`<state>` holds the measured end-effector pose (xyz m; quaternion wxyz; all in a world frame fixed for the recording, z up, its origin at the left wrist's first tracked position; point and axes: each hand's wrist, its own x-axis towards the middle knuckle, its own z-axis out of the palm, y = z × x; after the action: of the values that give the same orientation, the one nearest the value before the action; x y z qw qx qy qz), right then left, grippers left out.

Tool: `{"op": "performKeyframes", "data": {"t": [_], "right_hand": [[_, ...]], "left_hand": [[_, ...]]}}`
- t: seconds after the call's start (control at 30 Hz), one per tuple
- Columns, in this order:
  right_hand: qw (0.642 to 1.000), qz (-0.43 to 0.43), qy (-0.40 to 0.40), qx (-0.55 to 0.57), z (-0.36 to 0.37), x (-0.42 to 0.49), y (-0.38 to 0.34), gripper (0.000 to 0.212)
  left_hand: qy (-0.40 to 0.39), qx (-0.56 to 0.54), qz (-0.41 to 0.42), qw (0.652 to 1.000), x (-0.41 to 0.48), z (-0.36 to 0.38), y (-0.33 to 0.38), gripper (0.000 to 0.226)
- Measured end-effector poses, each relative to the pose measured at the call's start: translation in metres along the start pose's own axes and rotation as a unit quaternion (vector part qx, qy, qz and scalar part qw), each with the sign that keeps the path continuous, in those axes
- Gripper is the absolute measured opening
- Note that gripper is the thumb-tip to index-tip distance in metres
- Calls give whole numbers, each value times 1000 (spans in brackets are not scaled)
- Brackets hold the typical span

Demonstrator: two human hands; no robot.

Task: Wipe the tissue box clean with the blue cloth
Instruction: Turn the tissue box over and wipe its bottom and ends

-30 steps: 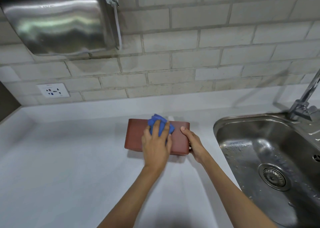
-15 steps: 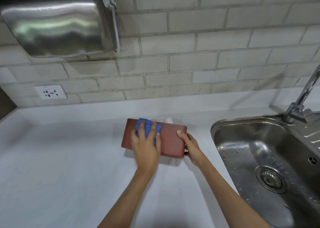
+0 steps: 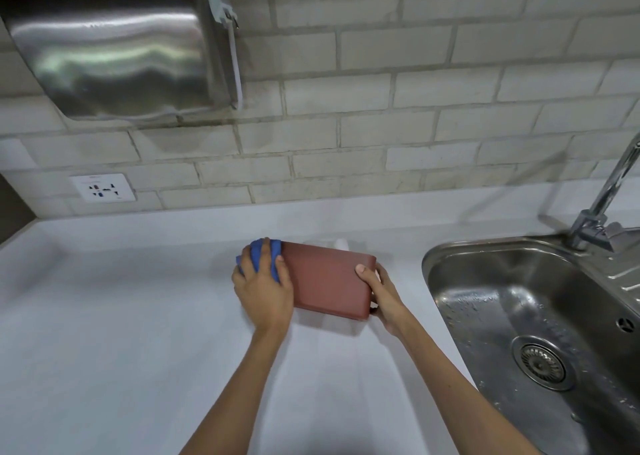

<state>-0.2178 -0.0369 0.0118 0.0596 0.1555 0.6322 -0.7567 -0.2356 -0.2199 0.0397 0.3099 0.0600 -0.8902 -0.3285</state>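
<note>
A reddish-brown tissue box [image 3: 329,278] lies on the white counter [image 3: 121,316], tilted a little, with a bit of white tissue [image 3: 341,243] showing behind its top edge. My left hand [image 3: 265,288] presses a bunched blue cloth [image 3: 258,254] against the box's left end, covering that end. The cloth shows only between and above my fingers. My right hand [image 3: 382,293] grips the box's right end, thumb on the front face and fingers behind the corner.
A steel sink [image 3: 540,316] with a drain sits close to the right of the box, its tap [image 3: 602,212] at the back right. A brick wall rises behind the counter, with a steel wall unit [image 3: 114,49] at upper left and a socket [image 3: 102,187] below it.
My left hand slid the blue cloth leftward along the box, from near its middle to its left end. My right hand kept its hold on the right end.
</note>
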Motion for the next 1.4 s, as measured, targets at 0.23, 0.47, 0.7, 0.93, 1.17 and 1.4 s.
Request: {"op": "performKeyframes", "data": {"t": [0.23, 0.47, 0.7, 0.93, 1.17, 1.4], "right_hand": [[1000, 23, -5, -1, -2, -1, -6, 78], [1000, 6, -14, -12, 2, 0, -16, 47], [998, 7, 55, 1, 4, 3, -10, 39], [998, 6, 59, -1, 2, 7, -8, 32], [994, -54, 78, 48, 2, 1, -5, 24], [981, -129, 128, 72, 12, -8, -1, 21]], "left_hand": [[-65, 62, 131, 987, -36, 6, 50, 36], [-132, 68, 235, 961, -63, 9, 61, 45], [-114, 39, 318, 940, -57, -5, 3, 42], [-37, 1, 6, 999, 5, -3, -21, 41], [-97, -4, 100, 990, -36, 15, 37, 41], [-136, -25, 176, 975, -72, 11, 44, 55]]}}
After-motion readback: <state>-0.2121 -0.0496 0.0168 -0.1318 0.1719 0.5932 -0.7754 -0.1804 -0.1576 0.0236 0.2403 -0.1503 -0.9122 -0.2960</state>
